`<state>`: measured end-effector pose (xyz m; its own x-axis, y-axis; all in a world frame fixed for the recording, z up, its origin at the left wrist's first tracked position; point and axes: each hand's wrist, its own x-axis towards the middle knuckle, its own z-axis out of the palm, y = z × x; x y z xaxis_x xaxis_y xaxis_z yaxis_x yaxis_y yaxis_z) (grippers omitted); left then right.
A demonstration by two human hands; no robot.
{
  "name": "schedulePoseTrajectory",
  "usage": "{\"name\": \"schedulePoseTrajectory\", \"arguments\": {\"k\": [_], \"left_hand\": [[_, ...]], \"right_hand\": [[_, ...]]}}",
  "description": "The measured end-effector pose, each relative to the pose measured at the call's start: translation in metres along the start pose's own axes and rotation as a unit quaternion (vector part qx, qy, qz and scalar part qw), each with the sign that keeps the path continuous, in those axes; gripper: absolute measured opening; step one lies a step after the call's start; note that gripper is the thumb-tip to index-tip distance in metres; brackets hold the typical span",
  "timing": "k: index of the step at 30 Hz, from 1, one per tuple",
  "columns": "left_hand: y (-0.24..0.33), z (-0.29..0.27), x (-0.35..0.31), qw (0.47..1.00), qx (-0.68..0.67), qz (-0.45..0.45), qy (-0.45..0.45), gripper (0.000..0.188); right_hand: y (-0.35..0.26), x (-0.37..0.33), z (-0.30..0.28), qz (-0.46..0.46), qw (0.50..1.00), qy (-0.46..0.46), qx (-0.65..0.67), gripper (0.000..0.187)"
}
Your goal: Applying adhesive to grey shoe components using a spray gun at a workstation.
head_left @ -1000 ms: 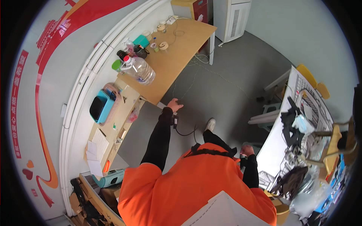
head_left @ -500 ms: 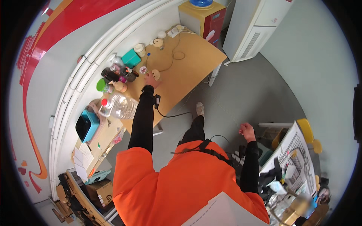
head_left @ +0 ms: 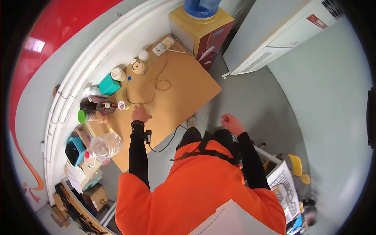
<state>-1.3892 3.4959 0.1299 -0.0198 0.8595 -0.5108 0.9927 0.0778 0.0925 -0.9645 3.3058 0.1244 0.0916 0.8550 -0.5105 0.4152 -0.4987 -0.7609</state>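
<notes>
My left hand [head_left: 141, 112] is low over the wooden desk [head_left: 188, 84], its thumb out to the side and fingers stretched forward; no held object shows. Just to its left stands a small jar with a pale patterned lid [head_left: 123, 105]. A thin cable [head_left: 156, 88] loops over the desktop beyond my fingertips. My right hand [head_left: 232, 124] hangs over the floor past the desk's right side, fingers loosely bent and apart, with nothing visible in it. A container with a beige lid [head_left: 138, 67] stands farther back.
Dark bottles [head_left: 105, 106], a green-lidded jar [head_left: 82, 116] and a teal box [head_left: 109, 85] line the wall side. A large clear bottle [head_left: 106, 146] lies at the desk's near left. A power strip [head_left: 162, 46] and water dispenser [head_left: 201, 29] are at the back.
My body has moved closer to the desk. The beige disc that was beside my left hand no longer shows. My right hand has come nearer the desk.
</notes>
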Motion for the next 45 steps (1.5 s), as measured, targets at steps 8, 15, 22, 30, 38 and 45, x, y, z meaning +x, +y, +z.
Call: {"name": "schedulePoseTrajectory", "arguments": {"k": [8,15,22,30,38,45], "left_hand": [[0.217,-0.054,-0.050,0.963,-0.175,0.200,0.044,0.072],[0.254,-0.021,-0.016,0.821,-0.554,0.060,0.122,0.065],[0.252,0.099,0.009,0.633,-0.661,-0.172,0.365,0.076],[0.262,0.160,-0.003,0.737,-0.424,-0.312,0.424,0.087],[0.296,0.143,-0.039,0.762,-0.286,-0.372,0.446,0.087],[0.413,0.132,-0.038,0.707,-0.581,-0.234,0.328,0.039]], "right_hand": [[-0.133,0.130,-0.003,-0.353,0.923,-0.137,-0.072,0.081],[-0.113,0.211,-0.068,-0.329,0.926,-0.159,-0.090,0.077],[-0.053,0.321,-0.153,-0.351,0.929,0.020,-0.113,0.082],[-0.048,0.407,-0.199,-0.372,0.924,-0.039,-0.079,0.077],[-0.065,0.398,-0.213,-0.353,0.929,-0.092,0.064,0.076],[0.008,0.326,-0.245,-0.403,0.911,-0.080,-0.038,0.082]]}}
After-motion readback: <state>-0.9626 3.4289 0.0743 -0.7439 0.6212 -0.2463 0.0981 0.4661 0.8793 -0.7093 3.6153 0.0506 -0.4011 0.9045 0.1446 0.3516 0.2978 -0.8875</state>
